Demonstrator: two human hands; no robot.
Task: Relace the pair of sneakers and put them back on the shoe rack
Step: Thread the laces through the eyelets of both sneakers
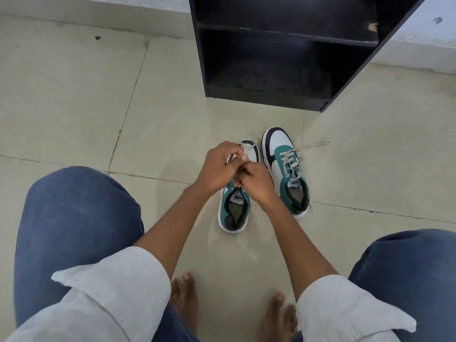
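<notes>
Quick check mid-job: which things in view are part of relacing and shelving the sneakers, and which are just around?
Part of the job:
- left sneaker, being laced by the left hand and right hand
- its lace
- right sneaker, laced, lace ends loose
- black shoe rack, shelves bare

Just around:
- tiled floor
- white wall
- the person's bare feet

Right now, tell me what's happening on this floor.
A person squatting barefoot on the beige tiled floor works both hands, left hand and right hand, on the lace of the left teal, white and black sneaker. The matching right sneaker stands beside it, laced but untied, its lace ends trailing on the tiles. The black wooden shoe rack ahead holds no shoes on the shelves in view.
</notes>
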